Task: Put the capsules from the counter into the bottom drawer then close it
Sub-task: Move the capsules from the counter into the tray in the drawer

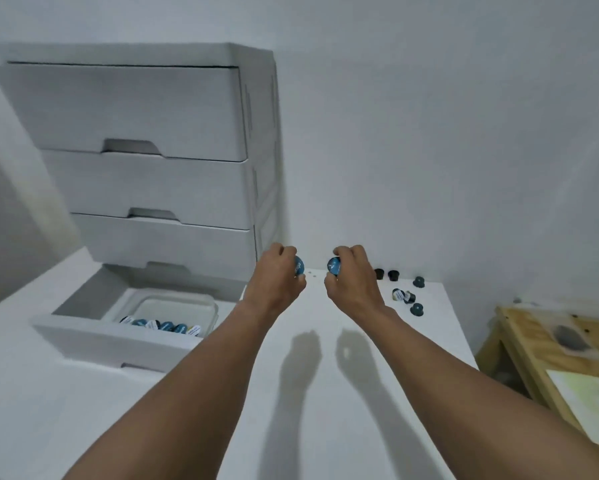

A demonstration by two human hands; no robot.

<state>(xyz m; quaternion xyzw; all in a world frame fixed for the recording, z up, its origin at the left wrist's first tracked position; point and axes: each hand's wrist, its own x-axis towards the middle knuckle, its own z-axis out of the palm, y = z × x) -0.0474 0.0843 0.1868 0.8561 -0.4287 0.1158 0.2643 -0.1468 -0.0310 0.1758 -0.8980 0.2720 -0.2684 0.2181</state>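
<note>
- The left hand is pinching a round, blue-foiled capsule above the smooth white counter.
- The right hand is curling its fingers around a second blue capsule.
- Six small dark loose capsules are lying near the counter's far right.
- The matte white bottom drawer is standing open, holding a translucent plastic tub of capsules.

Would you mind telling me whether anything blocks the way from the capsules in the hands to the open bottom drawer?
Nothing visible does. The left hand and right hand each hold a capsule above the counter; the bottom drawer stands open, left of both.
</note>
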